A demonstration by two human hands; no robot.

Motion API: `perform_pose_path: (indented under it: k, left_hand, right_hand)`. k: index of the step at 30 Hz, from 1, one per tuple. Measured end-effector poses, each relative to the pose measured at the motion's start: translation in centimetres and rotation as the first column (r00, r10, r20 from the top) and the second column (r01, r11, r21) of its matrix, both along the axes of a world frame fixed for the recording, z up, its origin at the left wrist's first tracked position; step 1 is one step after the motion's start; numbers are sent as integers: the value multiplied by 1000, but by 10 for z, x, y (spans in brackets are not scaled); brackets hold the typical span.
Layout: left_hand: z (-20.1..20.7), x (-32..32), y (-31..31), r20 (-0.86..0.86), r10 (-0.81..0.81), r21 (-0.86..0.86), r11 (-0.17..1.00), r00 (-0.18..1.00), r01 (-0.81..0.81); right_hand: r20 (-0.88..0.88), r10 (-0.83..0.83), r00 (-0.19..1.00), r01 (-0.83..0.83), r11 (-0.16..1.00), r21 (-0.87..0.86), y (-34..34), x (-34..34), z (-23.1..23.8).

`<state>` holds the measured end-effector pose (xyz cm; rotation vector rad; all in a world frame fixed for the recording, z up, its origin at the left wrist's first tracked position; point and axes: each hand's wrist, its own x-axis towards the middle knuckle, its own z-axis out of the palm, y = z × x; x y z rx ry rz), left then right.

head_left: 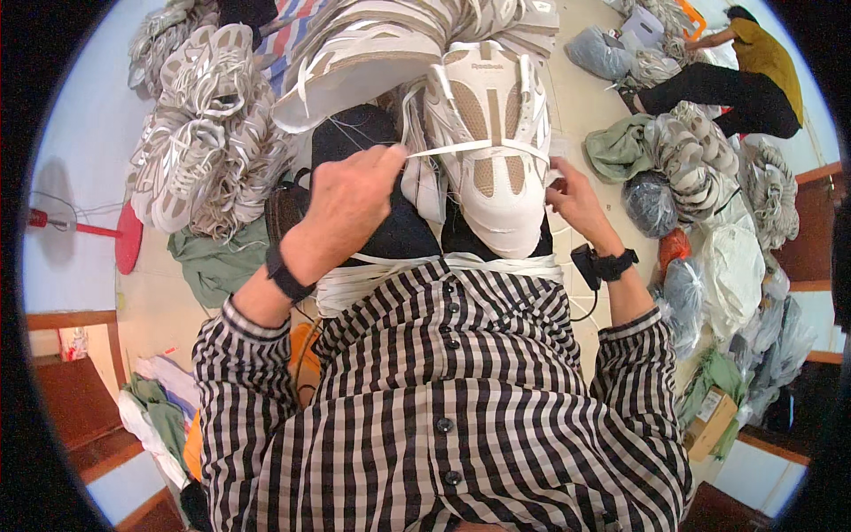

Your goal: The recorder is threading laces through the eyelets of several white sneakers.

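Observation:
A white and beige sneaker upper lies over my right thigh, toe toward me. A flat white shoelace runs taut across its throat. My left hand is closed in a pinch on the lace's left end, left of the upper. My right hand is at the upper's right edge, fingers bent inward beside the spot where the lace reaches that side; what they grip is partly hidden. A bundle of white laces lies across my lap. Beyond my knees, more joined uppers are stacked, soles' side curving toward me.
A heap of similar uppers stands at left, above green cloth. A red stand is by the left wall. At right are bundled uppers, dark plastic bags and a cardboard box. Another person bends at far right.

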<state>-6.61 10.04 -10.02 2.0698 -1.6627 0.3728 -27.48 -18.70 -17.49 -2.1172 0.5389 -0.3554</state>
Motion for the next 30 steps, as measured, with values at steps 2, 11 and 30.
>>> perform_pose_path:
  k: [2, 11, 30]
  left_hand:
    - [5, 2, 18, 34, 31, 57, 998, 999, -33]
    - [-9, 50, 127, 256, 264, 171, 935, 930, -312]
    - [27, 232, 514, -411, 880, 98, 303, 239, -948]
  right_hand:
    - [-49, 58, 997, -48, 982, 183, 0, 7, -9]
    - [11, -254, 967, 217, 800, -559, -63, -71, -28]
    - [-242, -852, 463, 293, 405, -866, -178, -489, -16]
